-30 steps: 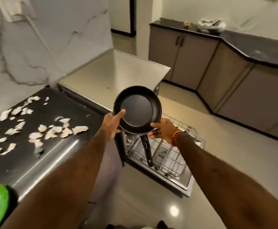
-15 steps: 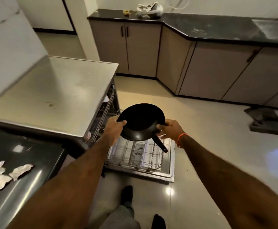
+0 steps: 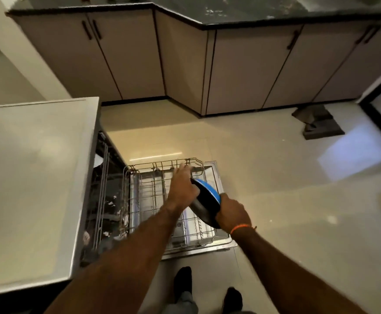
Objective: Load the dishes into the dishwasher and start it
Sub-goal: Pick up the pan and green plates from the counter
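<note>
I hold a black frying pan [image 3: 204, 206] with a blue outer side, tilted on its edge, over the right part of the pulled-out lower rack [image 3: 153, 196]. My left hand [image 3: 181, 189] holds the pan's upper left rim, with the fingers stretched toward the rack's far edge. The lower right edge is gripped by my right hand [image 3: 231, 214], which wears an orange wrist band. The wire rack rests on the open dishwasher door [image 3: 222, 244] and looks empty where I can see it. The pan's handle is hidden.
The dishwasher's steel top [image 3: 33, 177] fills the left side, and some items show inside its opening [image 3: 110, 207]. Beige cabinets [image 3: 185, 64] under a dark counter line the back. A dark mat [image 3: 316, 123] lies on the floor at right. My feet [image 3: 182, 279] stand before the door.
My view has swung right and down over the dishwasher. The pan has dropped from chest height to just above the lower rack and turned onto its edge, blue side showing.
</note>
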`<act>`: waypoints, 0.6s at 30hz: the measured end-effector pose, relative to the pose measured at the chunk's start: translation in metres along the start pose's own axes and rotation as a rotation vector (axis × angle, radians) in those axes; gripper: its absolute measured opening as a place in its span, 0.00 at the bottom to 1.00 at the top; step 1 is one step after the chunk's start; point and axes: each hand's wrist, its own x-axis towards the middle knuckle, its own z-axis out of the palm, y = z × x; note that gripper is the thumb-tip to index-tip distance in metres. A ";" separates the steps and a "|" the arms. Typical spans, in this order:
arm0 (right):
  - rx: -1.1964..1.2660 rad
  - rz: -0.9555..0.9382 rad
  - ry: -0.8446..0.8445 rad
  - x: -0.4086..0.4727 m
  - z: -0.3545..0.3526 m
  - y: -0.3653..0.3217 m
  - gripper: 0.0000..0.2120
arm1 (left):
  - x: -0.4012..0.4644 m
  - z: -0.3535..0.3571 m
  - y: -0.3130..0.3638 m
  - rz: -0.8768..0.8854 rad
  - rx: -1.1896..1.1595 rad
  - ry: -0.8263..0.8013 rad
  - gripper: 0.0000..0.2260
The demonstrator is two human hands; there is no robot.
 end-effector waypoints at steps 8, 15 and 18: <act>0.074 0.128 0.058 0.012 0.118 0.069 0.19 | 0.054 0.066 -0.049 -0.764 -0.824 -0.109 0.11; 0.378 -0.015 -0.066 0.065 0.215 0.109 0.38 | 0.067 0.160 -0.126 -0.717 -0.738 -0.281 0.13; 0.419 0.047 -0.101 0.095 0.243 0.124 0.43 | 0.075 0.199 -0.155 -0.635 -0.640 -0.286 0.17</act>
